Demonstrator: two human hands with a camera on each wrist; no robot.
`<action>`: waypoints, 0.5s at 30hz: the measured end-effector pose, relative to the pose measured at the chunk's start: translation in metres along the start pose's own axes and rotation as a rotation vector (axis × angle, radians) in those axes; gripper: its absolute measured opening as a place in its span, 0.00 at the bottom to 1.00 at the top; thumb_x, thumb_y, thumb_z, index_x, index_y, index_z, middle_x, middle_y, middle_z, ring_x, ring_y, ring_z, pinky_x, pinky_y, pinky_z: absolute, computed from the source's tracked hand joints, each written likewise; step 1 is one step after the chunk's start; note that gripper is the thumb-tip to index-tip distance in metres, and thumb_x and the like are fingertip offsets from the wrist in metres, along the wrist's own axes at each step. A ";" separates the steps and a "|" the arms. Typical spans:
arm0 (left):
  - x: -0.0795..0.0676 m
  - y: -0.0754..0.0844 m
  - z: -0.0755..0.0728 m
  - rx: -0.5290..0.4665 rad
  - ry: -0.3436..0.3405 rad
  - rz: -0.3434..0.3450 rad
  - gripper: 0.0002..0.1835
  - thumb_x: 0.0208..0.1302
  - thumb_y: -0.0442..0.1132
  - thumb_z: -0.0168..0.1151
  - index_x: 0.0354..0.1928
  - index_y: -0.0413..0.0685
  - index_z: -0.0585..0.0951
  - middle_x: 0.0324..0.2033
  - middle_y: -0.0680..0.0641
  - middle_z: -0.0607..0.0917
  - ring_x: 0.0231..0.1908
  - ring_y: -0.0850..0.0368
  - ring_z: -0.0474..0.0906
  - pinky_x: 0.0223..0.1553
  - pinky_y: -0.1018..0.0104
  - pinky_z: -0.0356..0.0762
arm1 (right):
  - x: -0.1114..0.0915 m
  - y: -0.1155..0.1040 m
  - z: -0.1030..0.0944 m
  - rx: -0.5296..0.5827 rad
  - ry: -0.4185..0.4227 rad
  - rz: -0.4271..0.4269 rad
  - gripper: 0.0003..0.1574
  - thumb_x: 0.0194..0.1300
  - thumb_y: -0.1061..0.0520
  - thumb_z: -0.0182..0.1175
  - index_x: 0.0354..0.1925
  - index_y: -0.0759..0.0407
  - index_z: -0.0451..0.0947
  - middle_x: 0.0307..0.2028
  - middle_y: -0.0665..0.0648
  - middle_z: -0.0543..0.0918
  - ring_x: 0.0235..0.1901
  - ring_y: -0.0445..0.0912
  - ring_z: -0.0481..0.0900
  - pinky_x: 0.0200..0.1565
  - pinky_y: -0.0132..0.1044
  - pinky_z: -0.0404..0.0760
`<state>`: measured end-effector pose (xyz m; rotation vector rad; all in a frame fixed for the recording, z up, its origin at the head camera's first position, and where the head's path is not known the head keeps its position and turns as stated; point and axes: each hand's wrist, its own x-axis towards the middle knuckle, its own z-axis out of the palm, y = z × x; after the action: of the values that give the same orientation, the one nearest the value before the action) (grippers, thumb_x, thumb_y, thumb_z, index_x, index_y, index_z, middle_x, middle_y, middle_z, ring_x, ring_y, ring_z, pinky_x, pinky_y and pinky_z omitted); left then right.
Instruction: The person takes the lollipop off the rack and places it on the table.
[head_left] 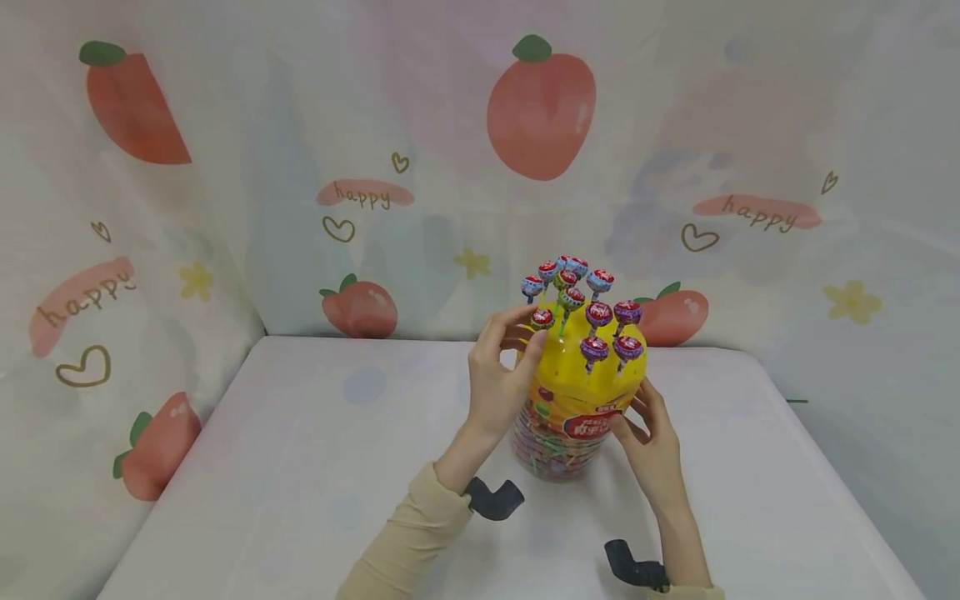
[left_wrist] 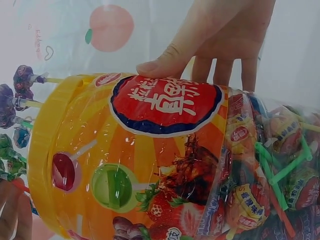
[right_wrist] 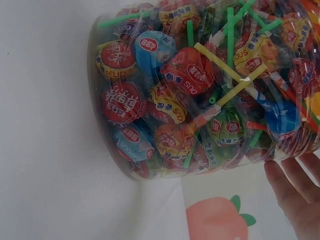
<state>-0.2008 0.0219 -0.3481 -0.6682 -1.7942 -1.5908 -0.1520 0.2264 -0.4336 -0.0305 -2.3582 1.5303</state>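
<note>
A clear plastic jar (head_left: 558, 454) with a yellow lid (head_left: 566, 367) is full of wrapped lollipops (right_wrist: 190, 75). Several more lollipops (head_left: 598, 314) stand upright by their sticks in the lid: blue ones behind, green in the middle, purple at the right. At the lid's left edge my left hand (head_left: 498, 375) pinches a red-topped lollipop (head_left: 542, 320) between thumb and fingers. My right hand (head_left: 656, 446) holds the jar's right side, its thumb on the orange label (left_wrist: 145, 150) and its other fingers toward the back, partly hidden.
The jar stands on a white table (head_left: 360, 450). Behind it hangs a pale cloth (head_left: 442, 108) printed with peaches, hearts and the word happy. Black curved pieces (head_left: 495, 500) are at both wrists.
</note>
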 end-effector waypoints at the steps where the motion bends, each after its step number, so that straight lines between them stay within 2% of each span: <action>1: 0.001 0.000 0.000 0.000 0.003 0.000 0.17 0.64 0.35 0.61 0.54 0.42 0.77 0.42 0.42 0.82 0.42 0.50 0.80 0.43 0.66 0.81 | 0.000 0.000 0.000 -0.001 0.001 0.002 0.43 0.69 0.57 0.56 0.75 0.44 0.49 0.70 0.56 0.62 0.61 0.30 0.61 0.51 0.10 0.65; 6: 0.002 0.002 0.000 -0.007 0.016 0.001 0.17 0.65 0.38 0.61 0.55 0.42 0.76 0.42 0.42 0.82 0.42 0.51 0.80 0.44 0.67 0.81 | 0.001 0.000 0.000 -0.006 -0.003 0.016 0.43 0.69 0.56 0.56 0.75 0.44 0.48 0.71 0.56 0.62 0.62 0.34 0.62 0.51 0.10 0.64; 15: 0.005 0.007 -0.004 -0.032 0.035 0.041 0.18 0.66 0.40 0.60 0.55 0.42 0.76 0.43 0.41 0.82 0.42 0.50 0.80 0.43 0.66 0.81 | 0.001 0.000 0.000 -0.009 -0.001 0.024 0.43 0.69 0.56 0.56 0.75 0.44 0.49 0.71 0.56 0.62 0.62 0.35 0.62 0.51 0.10 0.64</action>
<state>-0.1987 0.0186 -0.3393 -0.6832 -1.7219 -1.5979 -0.1533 0.2263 -0.4336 -0.0606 -2.3741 1.5313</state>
